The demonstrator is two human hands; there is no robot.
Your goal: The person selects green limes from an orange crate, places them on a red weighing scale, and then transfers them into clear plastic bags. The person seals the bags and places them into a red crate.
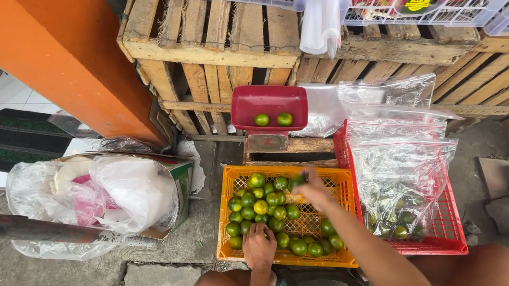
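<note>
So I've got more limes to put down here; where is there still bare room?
The red scale tray holds only two limes, bare on both sides. The orange crate shows open mesh right of centre, between the lime pile and the right hand. The red crate is crowded with bagged limes.

The scene is lit evenly by soft daylight; only faint shadows are cast. Glare is seen on the clear plastic bags [399,149], and straight lines are bent near the edges
</note>
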